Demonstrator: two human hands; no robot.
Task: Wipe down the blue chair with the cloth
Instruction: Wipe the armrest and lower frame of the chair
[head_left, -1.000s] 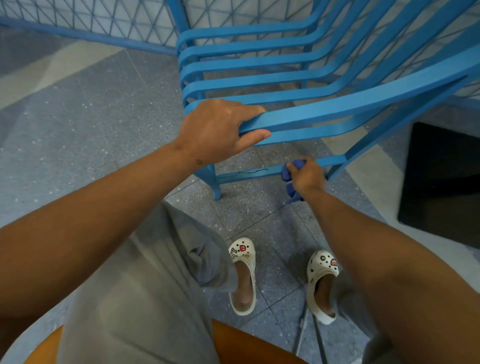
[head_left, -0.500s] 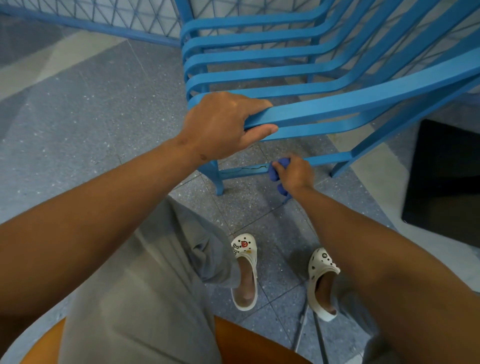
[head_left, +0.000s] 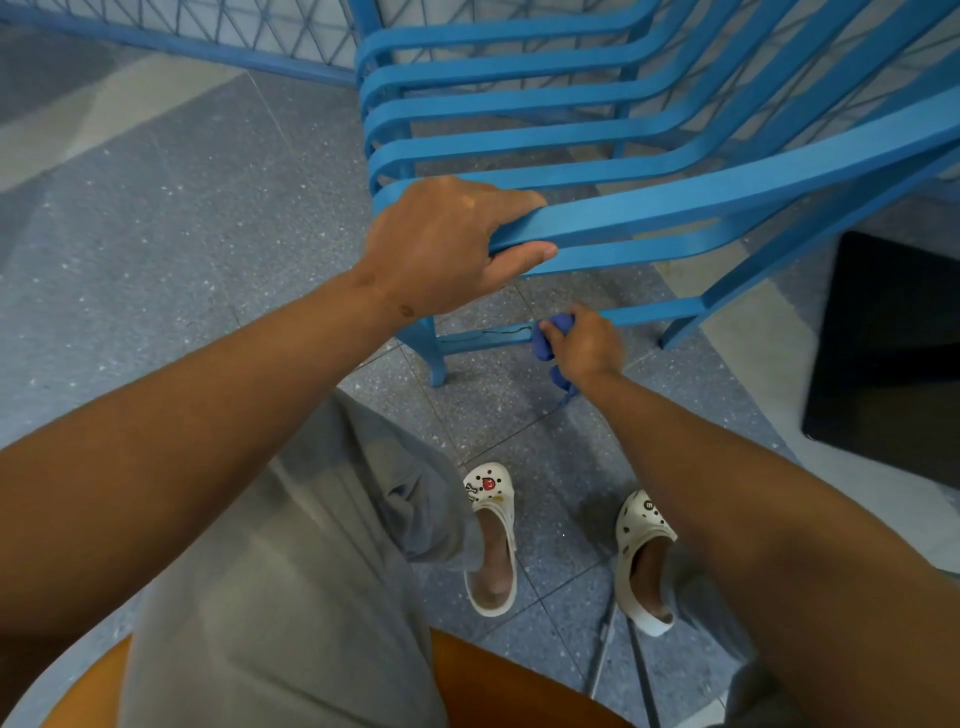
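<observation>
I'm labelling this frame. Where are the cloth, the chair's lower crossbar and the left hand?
cloth (head_left: 543, 347), head view, bunched part left of the fingers
crossbar (head_left: 652, 315), head view, bare stretch
left hand (head_left: 447, 244), head view, back

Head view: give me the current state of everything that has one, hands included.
blue chair: tilted toward the person, steadied by one slat.
left hand: grips the front slat, thumb underneath.
right hand: holds the cloth against the low crossbar.
cloth: bunched up, pressed on the crossbar, a tail hanging below the hand.
crossbar: marked by a thin dark wavy line left of the cloth.
</observation>
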